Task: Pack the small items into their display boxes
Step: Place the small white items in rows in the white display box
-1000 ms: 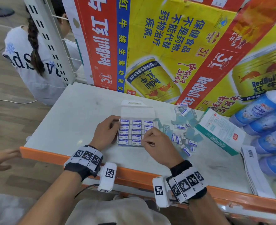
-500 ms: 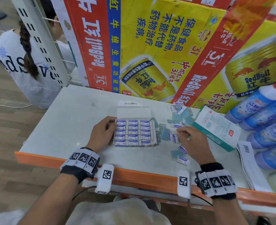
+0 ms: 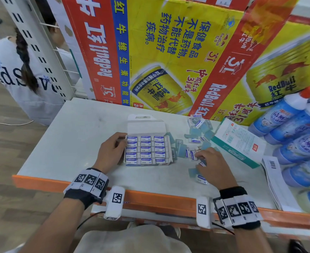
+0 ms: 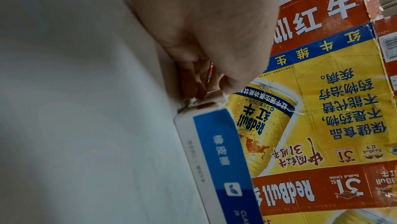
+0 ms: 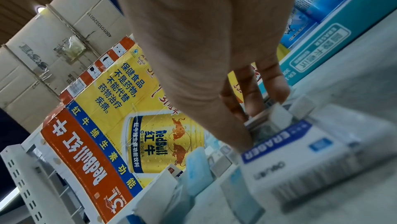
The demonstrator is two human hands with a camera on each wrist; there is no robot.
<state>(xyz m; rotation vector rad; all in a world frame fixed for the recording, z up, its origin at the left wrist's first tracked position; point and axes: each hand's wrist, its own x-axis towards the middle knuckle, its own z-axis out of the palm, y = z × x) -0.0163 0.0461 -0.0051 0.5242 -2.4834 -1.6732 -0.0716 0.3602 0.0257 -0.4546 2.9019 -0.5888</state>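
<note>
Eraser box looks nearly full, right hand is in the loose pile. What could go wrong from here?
1. The display box already shows full rows; forcing in another eraser could buckle its thin wall or pop out neighbours.
2. The left hand only touches the box's left side, so a push may slide it.
3. Loose erasers lie close to the table's orange edge; the right hand could knock one off.

A white table (image 3: 74, 143) with an orange front edge carries an open display box (image 3: 147, 149) of erasers. Right of the box lie loose erasers (image 3: 196, 143), then a teal-edged carton (image 3: 239, 141), printed sheets (image 3: 276, 179), and what look like blue bottles (image 3: 300, 128). Behind the box stands a Red Bull carton (image 3: 168, 52).
</note>
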